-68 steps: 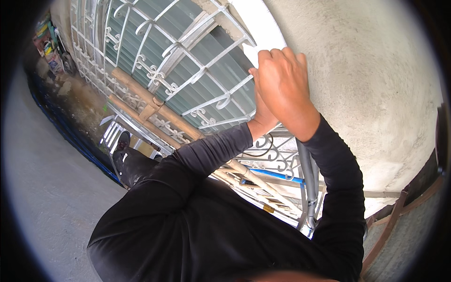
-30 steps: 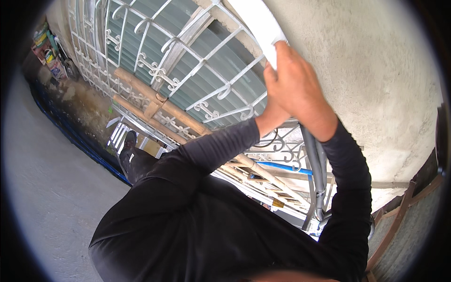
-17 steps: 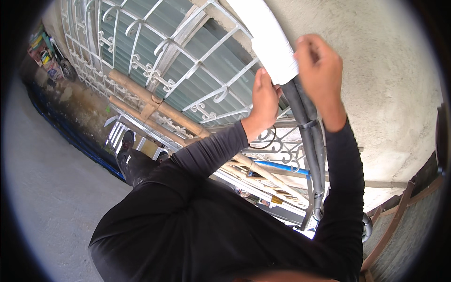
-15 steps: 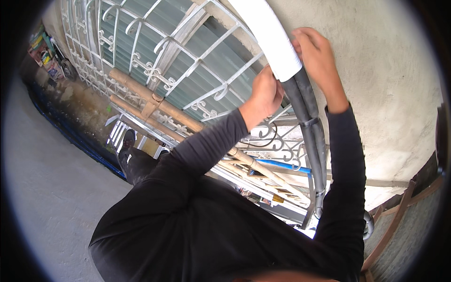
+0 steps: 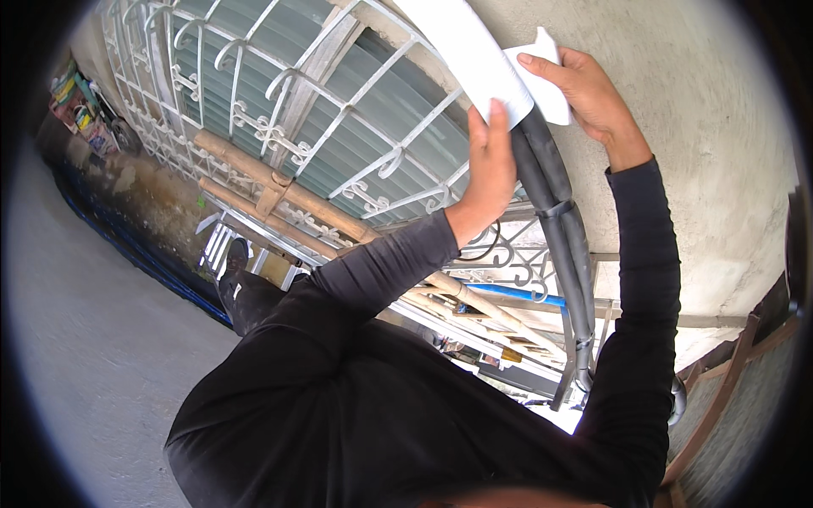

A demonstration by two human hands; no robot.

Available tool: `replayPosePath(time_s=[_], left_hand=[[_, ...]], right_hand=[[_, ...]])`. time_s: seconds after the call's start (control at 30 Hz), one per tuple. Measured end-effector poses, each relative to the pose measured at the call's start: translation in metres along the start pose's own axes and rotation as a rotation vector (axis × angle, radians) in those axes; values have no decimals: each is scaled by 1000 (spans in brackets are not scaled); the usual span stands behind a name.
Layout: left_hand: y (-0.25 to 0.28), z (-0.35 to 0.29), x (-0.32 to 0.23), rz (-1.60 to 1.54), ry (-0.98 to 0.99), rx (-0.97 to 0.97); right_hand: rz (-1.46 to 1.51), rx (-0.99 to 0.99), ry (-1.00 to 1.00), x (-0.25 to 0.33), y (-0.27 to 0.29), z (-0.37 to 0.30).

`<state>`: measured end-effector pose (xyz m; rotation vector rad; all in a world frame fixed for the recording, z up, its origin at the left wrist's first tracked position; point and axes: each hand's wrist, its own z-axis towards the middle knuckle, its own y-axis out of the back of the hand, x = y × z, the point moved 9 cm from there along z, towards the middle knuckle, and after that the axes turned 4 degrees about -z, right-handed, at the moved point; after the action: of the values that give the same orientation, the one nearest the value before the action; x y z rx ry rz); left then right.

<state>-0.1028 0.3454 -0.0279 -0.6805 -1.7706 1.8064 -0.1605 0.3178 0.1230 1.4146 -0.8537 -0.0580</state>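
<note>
A white wrap (image 5: 487, 72) covers the upper length of two dark foam-covered pipes (image 5: 546, 169) running down the wall. From the lower end of this wrap a loose white strip (image 5: 546, 89) stretches out to the right. My right hand (image 5: 593, 93) pinches that strip, thumb in front and fingers partly hidden behind it. On the other side of the pipes, my left hand (image 5: 491, 165) rests its stretched fingertips against the wrap's lower left edge. Below the wrap, a dark band ties the two pipes together.
A white scrolled window grille (image 5: 347, 106) stands left of the pipes, with bamboo poles (image 5: 279, 182) crossing below it. A plain wall (image 5: 703, 161) lies to the right. Far below are a white slatted platform (image 5: 218, 245) under my foot and a blue pipe (image 5: 517, 292).
My right hand has shifted slightly right and down, drawing a white strip into view. My left hand's fingers have straightened up against the wrap's edge.
</note>
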Motion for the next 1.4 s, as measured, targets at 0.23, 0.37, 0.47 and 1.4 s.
replayPosePath(time_s=[0.23, 0.37, 0.47, 1.4], left_hand=[[-15, 9, 7, 242, -140, -35], [-18, 9, 3, 270, -256, -15], [-19, -2, -8, 406, -403, 170], [25, 4, 62, -48, 549, -99]], right_hand=[[-223, -15, 0, 44, 2, -22], [-559, -54, 146, 76, -18, -45], [-811, -106, 183, 87, -47, -71], [432, 360, -304, -70, -56, 7]])
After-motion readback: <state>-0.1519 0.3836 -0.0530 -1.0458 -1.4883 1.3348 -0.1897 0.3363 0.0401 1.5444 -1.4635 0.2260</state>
